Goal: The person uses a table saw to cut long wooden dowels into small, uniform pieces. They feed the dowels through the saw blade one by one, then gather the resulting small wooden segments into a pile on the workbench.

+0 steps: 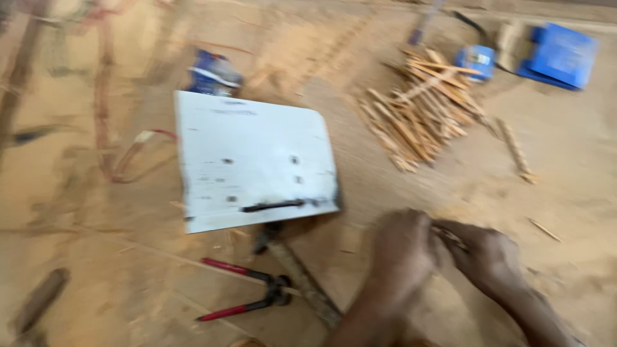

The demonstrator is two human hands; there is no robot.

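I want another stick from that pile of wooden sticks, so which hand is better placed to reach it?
Probably the right hand: it lies on the same side as the pile of wooden sticks, with open floor between. The left hand sits nearer the white board and would reach across. Both hands meet on something small, blurred.

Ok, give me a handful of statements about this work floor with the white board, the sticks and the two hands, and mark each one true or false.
1. The left hand and right hand are together, below and right of the white board. True.
2. The pile of thin wooden sticks lies on top of the white board. False: it lies on the floor to the right of the board, apart from it.
3. A red-handled pincer tool lies below the board. True.
4. The blue box sits at the lower left. False: it is at the upper right, beyond the sticks.
5. The right hand grips the red-handled tool. False: that tool lies untouched, left of both hands.
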